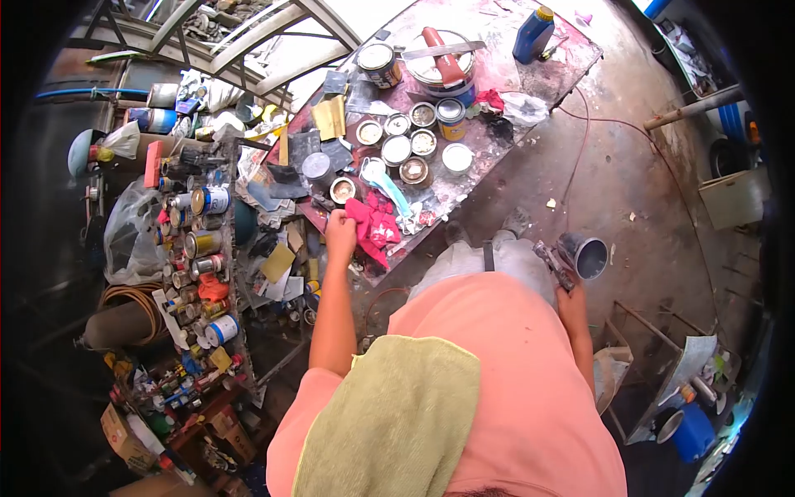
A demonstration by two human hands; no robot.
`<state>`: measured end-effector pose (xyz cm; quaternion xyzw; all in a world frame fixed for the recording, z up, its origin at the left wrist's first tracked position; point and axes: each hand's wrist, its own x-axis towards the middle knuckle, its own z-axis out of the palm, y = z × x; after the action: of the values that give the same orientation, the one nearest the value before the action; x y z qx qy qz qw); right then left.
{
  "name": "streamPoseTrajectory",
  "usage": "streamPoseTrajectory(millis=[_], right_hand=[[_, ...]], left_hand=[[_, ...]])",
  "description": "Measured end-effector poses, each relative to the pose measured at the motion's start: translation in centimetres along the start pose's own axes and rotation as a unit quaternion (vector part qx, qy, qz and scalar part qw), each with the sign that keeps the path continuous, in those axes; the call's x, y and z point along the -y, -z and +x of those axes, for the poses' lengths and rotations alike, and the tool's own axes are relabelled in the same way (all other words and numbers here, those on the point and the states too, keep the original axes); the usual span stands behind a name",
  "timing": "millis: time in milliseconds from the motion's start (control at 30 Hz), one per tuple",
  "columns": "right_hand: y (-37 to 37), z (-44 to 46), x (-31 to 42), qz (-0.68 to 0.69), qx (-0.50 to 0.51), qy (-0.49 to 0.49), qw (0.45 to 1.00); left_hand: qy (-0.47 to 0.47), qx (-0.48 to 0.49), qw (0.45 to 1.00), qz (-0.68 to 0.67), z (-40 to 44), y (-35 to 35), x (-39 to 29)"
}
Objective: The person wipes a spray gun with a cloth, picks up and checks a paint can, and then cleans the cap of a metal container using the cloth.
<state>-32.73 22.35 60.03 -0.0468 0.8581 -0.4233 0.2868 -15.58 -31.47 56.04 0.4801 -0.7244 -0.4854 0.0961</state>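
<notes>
Left hand: here it is, your left hand down by the near left edge of the table, fingers curled in narrow against the red cloth; whether they actually pinch it, you can't tell from here.
Red cloth: bunched up at that near corner, just beside the open tins.
Right hand: out by your right hip, your right hand is closed around the spray gun.
Spray gun: off the table, above the floor, with its wide grey cup turned so you see into the mouth.
Tins: a tight cluster of small round tins in the middle of the table, pale and brown tops showing, and a blue-and-yellow tin right among them.
Big tub: farther back stands the tub, a red tool and a flat strip lying across its top.
Blue bottle: yellow-capped, the bottle is up near the far right edge.
Face mask: the light blue mask lies between the tins and your red cloth.
Left side: shelves packed with paint cans.
On you: a greenish towel drapes over your pink shirt.
Floor: a thin hose snakes away on your right.
</notes>
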Motion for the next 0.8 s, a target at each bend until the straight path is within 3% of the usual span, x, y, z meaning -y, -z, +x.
streamPoseTrajectory(millis=[100,233,333,367,433,500,600,633,800], right_hand=[[-0.4,0.6,-0.1,0.034,-0.001,-0.016,0.999],[-0.5,1.7,0.5,0.005,0.006,0.038,0.999],[-0.1,2.0,2.6,-0.071,-0.008,0.045,0.996],[0.2,1.7,4.8,-0.079,-0.004,0.029,0.996],[0.4,1.6,6.5,-0.081,-0.002,0.027,0.996],[0.3,1.7,5.6,-0.071,-0.012,0.055,0.996],[0.5,1.1,6.1,-0.073,-0.038,0.057,0.995],[0.7,0.7,6.6,-0.069,-0.047,0.048,0.995],[1.9,-0.4,7.4,-0.081,-0.096,0.048,0.991]], left_hand=[[0.026,0.049,0.96,-0.273,-1.2,3.2,-1.4],[0.029,0.104,0.904,-0.415,-3.5,5.3,-6.0],[0.033,0.116,0.818,-0.563,-4.4,3.4,-8.7],[-0.086,0.151,0.852,-0.495,-3.5,2.7,-4.3],[-0.004,0.242,0.764,-0.598,-5.6,0.9,-10.5],[0.052,0.294,0.723,-0.623,-7.4,-1.5,-14.3],[0.068,0.302,0.811,-0.497,-7.6,-5.7,-15.8],[0.106,0.341,0.793,-0.494,-7.8,-6.7,-17.0],[0.117,0.426,0.786,-0.432,-8.5,-14.9,-19.7]])
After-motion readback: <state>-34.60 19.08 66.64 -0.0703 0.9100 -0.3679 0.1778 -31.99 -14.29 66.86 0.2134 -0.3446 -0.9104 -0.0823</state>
